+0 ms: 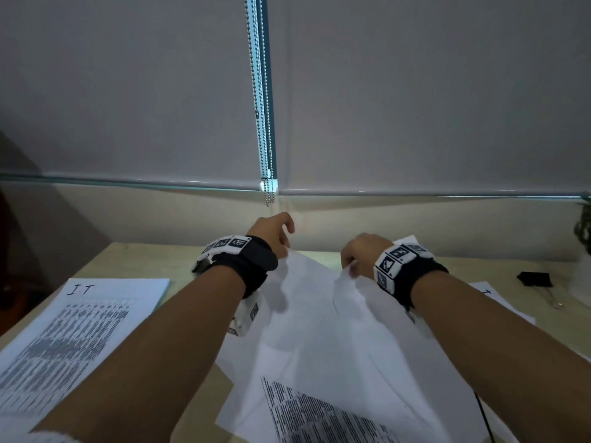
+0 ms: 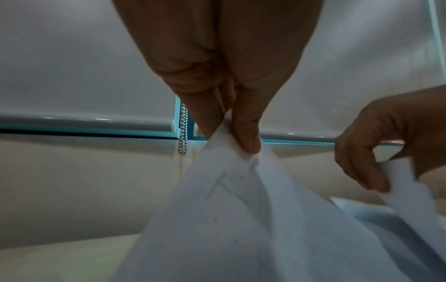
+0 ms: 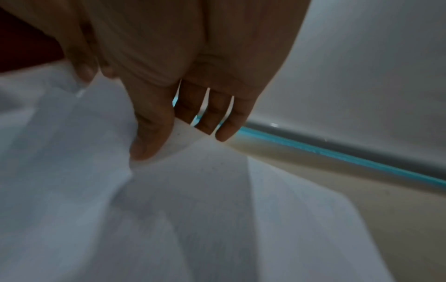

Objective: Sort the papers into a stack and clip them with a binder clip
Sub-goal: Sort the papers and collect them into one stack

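I had both hands up off the pale wooden bench (image 1: 153, 260), each pinching a far corner of the loose white printed sheets (image 1: 319, 330): my left hand (image 1: 274, 233) nipped one corner between thumb and fingertip, and my right hand (image 1: 359, 251) nipped another corner just beside it. The worry, as I judged it, was a tear or a crease, since the thin paper was drawn up into a tent between two small pinches and any pull apart would load the corners. The sheets beneath my forearms lay skewed, so lifting further could also have dragged or scattered them. The sheets looked limp, white on the back and close-printed on the near face, bowed and folded between my hands. A squared pile of printed white pages marked I.T in pen (image 1: 73, 340) lay to the outside of my left forearm, and the black metal binder clip (image 1: 534, 278) sat beyond my right wrist, untouched
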